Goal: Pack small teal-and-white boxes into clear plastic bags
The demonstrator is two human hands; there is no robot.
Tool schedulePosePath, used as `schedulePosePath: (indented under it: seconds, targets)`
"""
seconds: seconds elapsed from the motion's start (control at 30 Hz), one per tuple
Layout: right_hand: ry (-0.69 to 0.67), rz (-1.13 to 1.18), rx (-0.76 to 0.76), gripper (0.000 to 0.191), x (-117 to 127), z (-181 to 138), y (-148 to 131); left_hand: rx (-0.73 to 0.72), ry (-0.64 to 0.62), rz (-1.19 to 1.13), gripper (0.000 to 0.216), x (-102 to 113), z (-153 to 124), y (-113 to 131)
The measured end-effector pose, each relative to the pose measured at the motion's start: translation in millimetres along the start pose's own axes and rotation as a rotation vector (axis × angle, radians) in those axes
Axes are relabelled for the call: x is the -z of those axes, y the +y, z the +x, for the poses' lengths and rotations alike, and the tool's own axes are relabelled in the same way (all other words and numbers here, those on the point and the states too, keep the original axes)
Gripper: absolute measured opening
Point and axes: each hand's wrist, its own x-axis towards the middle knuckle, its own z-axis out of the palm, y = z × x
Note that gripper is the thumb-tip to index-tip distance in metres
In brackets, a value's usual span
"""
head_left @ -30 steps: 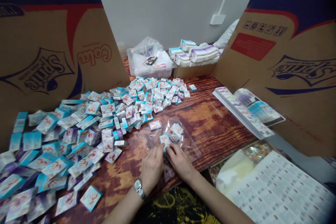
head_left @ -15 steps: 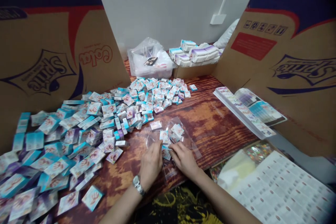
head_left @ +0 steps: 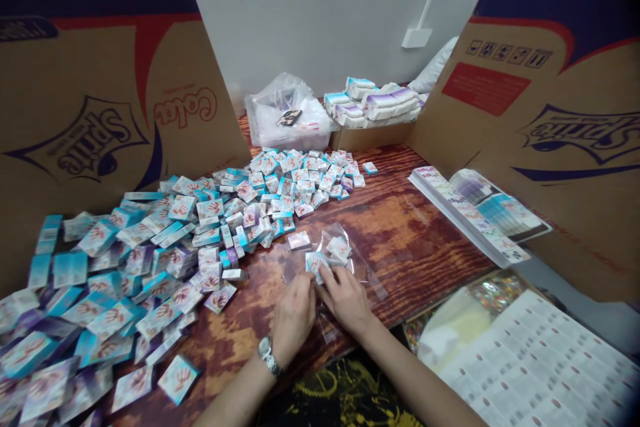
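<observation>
A clear plastic bag (head_left: 371, 285) lies flat on the table in front of me, with small white-and-blue printed boxes (head_left: 339, 249) in it. My left hand (head_left: 294, 312) is closed at the bag's near left side, pinching its edge. Bent over the bag, my right hand (head_left: 346, 299) has its fingertips on another small box (head_left: 315, 261) close to the left fingers. The fingers partly cover that box. Just beyond the bag lies a loose small box (head_left: 299, 240).
A large heap of small boxes (head_left: 165, 267) spreads along the left. Cardboard panels (head_left: 100, 67) flank both sides. At the back are a plastic-wrapped tub (head_left: 290, 137) and a carton (head_left: 373, 138) of wrapped bundles. Printed sheets (head_left: 540, 360) and a label stack (head_left: 465, 220) lie right.
My hands have drawn closer together. The right hand has moved slightly left and forward, and the small box under its fingers now sits farther into the bag.
</observation>
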Motion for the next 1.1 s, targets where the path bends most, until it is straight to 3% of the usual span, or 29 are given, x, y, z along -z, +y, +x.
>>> schedulePosePath:
  seconds: [0.27,0.47,0.67,0.83,1.0,1.1]
  targets:
    - [0.108,-0.077,0.001,0.035,-45,15,-7,-0.006,-0.042,-0.046,0.020,-4,-3,3]
    - [0.117,0.043,0.024,0.033,-30,5,-2,-0.018,-0.028,-0.009,0.019,-3,-3,-2]
    - [0.122,-0.070,0.029,0.039,-16,-7,3,-0.026,-0.027,-0.006,0.021,-2,-1,-3]
    - [0.175,-0.166,0.024,0.033,-11,-11,26,-0.036,-0.036,0.010,0.021,-1,3,-1]
    - [-0.075,-0.281,0.096,0.054,-7,2,42,-0.079,-0.056,0.056,0.026,-1,6,0]
    - [-0.155,-0.280,0.108,0.051,-3,6,45,-0.078,-0.065,0.068,0.027,0,8,1]
